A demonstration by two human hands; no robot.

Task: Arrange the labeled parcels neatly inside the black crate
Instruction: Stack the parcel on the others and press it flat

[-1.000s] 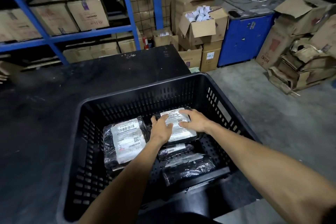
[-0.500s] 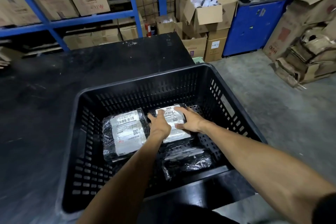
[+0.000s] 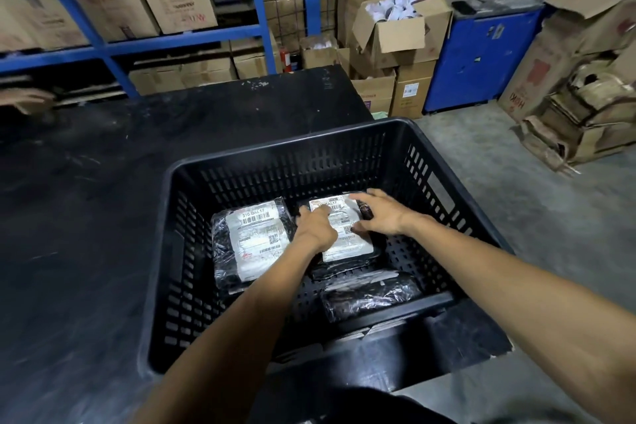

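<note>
Both your hands reach down into the black crate [image 3: 344,144], which sits at the near edge of the black table [image 3: 103,217]. Your left hand [image 3: 315,229] lies flat on the left edge of a labeled parcel [image 3: 347,237] at the crate's far right, fingers extended, pressing rather than clasping. Your right hand [image 3: 380,215] rests spread over the same parcel's upper right corner, fingers open across the white label. That parcel lies on top of other black-wrapped ones. Just beside it to the left lies a second parcel [image 3: 254,244], label up, marked 310-BAL17. A third wrapped parcel [image 3: 370,296] lies nearer you, by the crate's near wall.
</note>
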